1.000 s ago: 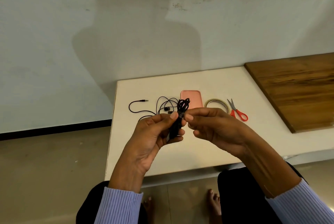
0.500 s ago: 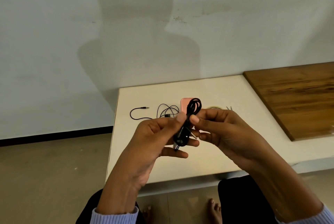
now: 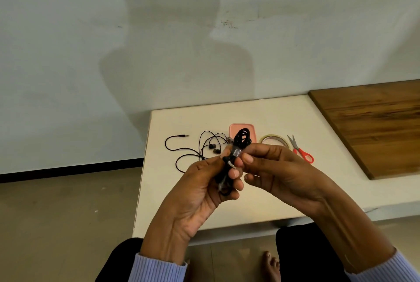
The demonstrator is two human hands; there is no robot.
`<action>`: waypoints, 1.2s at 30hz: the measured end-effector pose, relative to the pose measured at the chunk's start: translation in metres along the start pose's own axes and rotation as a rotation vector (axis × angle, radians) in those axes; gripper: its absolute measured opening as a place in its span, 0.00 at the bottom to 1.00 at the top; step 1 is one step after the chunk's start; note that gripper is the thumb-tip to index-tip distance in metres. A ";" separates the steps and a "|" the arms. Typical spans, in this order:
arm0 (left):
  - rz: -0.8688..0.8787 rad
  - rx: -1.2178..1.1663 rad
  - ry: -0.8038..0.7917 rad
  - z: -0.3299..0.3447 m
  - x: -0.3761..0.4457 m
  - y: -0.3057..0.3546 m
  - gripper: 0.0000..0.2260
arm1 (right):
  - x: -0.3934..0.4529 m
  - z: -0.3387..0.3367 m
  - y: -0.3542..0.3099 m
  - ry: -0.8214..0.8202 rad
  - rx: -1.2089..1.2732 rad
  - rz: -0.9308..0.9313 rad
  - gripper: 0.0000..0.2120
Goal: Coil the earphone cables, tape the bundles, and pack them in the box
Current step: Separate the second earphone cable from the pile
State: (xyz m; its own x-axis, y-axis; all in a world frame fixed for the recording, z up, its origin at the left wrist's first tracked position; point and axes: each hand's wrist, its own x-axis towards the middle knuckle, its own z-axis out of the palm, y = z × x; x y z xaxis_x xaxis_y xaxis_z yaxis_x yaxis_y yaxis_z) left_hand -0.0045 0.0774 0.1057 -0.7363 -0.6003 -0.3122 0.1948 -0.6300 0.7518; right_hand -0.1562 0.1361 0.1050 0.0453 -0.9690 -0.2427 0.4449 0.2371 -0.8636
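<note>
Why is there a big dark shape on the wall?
In the head view, that is a soft shadow on the wall, likely the person's own, lit from behind; the hands holding the coiled earphone bundle look sharp, barely blurred.

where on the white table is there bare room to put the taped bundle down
Free: the white table behind the pink box toward the wall, and its left near corner below the loose earphones. Crowded: the row of earphones, box, tape roll and scissors.

Single head-worn view, forward and down, close over white table (image 3: 261, 113)
</note>
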 end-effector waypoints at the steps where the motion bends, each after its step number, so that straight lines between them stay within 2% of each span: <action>1: 0.003 0.019 -0.001 -0.001 0.000 -0.001 0.14 | 0.001 -0.001 0.001 0.007 -0.021 -0.002 0.05; 6: 0.081 0.388 0.116 -0.014 0.005 -0.007 0.17 | 0.006 -0.005 0.013 0.168 -0.257 -0.005 0.10; 9: 0.076 0.564 0.180 -0.018 0.009 -0.012 0.21 | 0.011 -0.006 0.022 0.280 -0.339 -0.001 0.07; 12: 0.150 0.700 0.210 -0.018 0.011 -0.018 0.17 | 0.016 -0.007 0.029 0.325 -0.385 -0.018 0.06; 14: 0.147 0.657 0.196 -0.018 0.013 -0.020 0.14 | 0.019 -0.010 0.031 0.289 -0.349 -0.016 0.07; 20: -0.034 0.196 0.038 -0.020 0.013 -0.018 0.15 | 0.020 -0.023 0.027 0.034 -0.032 0.064 0.13; 25: -0.110 0.040 -0.093 -0.020 0.015 -0.018 0.18 | 0.021 -0.022 0.029 -0.032 0.053 0.047 0.04; 28: -0.136 0.188 -0.023 -0.022 0.017 -0.018 0.19 | 0.021 -0.020 0.030 -0.009 -0.030 0.027 0.06; 31: -0.071 0.516 0.188 -0.027 0.020 -0.022 0.20 | 0.020 -0.019 0.031 0.190 -0.165 0.043 0.08; 33: -0.025 0.550 0.259 -0.029 0.020 -0.025 0.18 | 0.020 -0.019 0.033 0.308 -0.222 0.049 0.09; 36: 0.008 0.541 0.262 -0.028 0.020 -0.026 0.17 | 0.020 -0.017 0.035 0.333 -0.268 0.053 0.08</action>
State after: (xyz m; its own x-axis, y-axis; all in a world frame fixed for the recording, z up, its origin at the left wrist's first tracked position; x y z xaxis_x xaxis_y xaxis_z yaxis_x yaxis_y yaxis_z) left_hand -0.0056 0.0683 0.0631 -0.5386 -0.7485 -0.3868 -0.2083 -0.3265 0.9219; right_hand -0.1551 0.1264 0.0621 -0.2492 -0.8902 -0.3813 0.1995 0.3381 -0.9197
